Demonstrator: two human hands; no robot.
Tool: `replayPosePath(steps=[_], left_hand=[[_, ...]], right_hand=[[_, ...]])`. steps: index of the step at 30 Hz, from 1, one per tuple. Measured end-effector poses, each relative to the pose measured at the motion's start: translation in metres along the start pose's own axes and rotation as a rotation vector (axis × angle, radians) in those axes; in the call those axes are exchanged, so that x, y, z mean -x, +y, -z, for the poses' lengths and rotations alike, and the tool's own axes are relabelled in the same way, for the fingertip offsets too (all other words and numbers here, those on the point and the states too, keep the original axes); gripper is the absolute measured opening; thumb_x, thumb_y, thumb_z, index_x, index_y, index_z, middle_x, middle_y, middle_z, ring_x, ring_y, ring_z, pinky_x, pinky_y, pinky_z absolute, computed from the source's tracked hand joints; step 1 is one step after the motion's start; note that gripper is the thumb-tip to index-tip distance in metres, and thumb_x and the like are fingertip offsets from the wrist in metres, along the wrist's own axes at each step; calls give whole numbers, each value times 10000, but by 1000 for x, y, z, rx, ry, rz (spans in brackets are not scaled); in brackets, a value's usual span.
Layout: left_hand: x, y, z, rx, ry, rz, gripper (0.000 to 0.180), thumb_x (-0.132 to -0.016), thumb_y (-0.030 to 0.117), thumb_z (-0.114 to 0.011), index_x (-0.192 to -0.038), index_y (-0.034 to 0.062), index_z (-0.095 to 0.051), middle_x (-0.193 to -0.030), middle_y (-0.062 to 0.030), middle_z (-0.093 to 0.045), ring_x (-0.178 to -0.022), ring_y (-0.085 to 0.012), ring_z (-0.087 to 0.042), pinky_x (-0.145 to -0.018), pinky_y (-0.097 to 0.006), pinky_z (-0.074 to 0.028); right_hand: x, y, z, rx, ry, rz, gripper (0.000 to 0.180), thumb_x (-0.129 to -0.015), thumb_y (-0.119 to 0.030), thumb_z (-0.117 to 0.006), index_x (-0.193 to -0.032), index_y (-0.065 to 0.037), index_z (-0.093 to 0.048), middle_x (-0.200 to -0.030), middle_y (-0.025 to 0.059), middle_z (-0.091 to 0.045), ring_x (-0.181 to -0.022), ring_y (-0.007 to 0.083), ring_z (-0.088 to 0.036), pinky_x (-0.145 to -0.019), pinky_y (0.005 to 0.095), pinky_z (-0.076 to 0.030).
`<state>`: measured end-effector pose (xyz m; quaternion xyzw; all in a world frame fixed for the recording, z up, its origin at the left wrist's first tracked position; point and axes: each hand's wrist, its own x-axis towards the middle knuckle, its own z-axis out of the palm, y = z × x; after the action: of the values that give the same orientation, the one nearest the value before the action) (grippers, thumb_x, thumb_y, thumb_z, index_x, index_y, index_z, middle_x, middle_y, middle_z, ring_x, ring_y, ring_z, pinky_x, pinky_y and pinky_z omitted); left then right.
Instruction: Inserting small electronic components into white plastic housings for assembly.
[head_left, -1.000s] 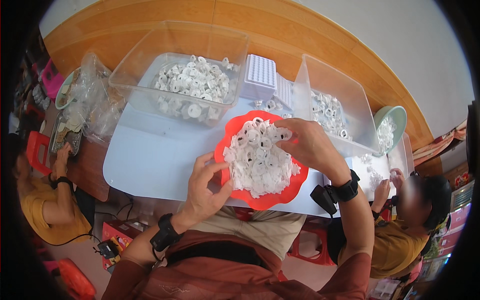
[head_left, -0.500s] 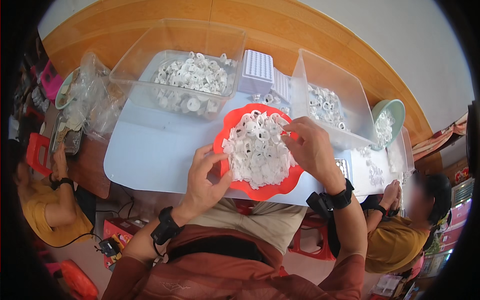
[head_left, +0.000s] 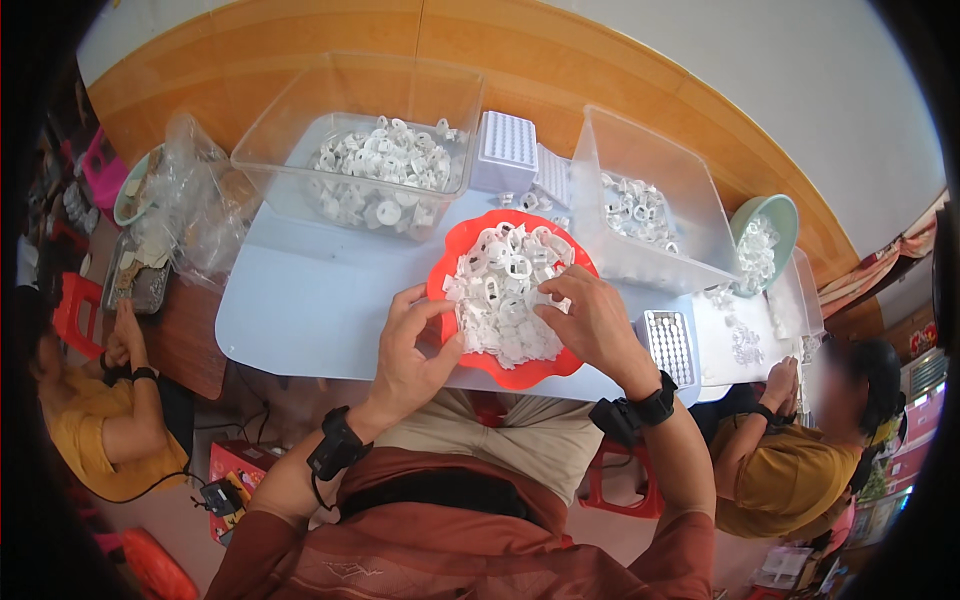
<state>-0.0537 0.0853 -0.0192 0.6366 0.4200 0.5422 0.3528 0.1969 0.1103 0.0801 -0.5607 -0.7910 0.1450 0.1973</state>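
A red scalloped bowl (head_left: 462,240) stands near the front edge of the pale blue table, heaped with small white plastic pieces (head_left: 500,290). Rounder ring-like pieces lie at its far side, and flatter, translucent ones nearer me. My left hand (head_left: 412,345) holds the bowl's left rim, thumb and forefinger over the edge. Over the right part of the heap, my right hand (head_left: 590,322) has its thumb and fingers curled in among the pieces. What lies between those fingertips is too small to make out.
Behind the bowl stand a clear bin (head_left: 350,205) of white parts, stacked lavender trays (head_left: 507,150) and a second clear bin (head_left: 650,245). Right lie a tray of small round parts (head_left: 668,345) and a green bowl (head_left: 780,225). People in yellow sit on both sides.
My right hand has moved from the bowl's far right rim inward and nearer me, over the heap. The tray of round parts now shows more fully. My left hand stays on the rim.
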Motion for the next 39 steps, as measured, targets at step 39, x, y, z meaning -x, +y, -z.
replayPosePath(steps=[39], left_hand=[[31, 76, -16, 869, -314, 285, 236, -997, 68, -659, -1214, 1, -596, -1104, -93, -687, -999, -137, -672, -860, -287, -590]], right_hand=[[95, -69, -34, -1132, 188, -16, 260, -996, -53, -650, -1248, 8, -670, -1043, 62, -649, -753, 91, -659, -622, 228, -563]])
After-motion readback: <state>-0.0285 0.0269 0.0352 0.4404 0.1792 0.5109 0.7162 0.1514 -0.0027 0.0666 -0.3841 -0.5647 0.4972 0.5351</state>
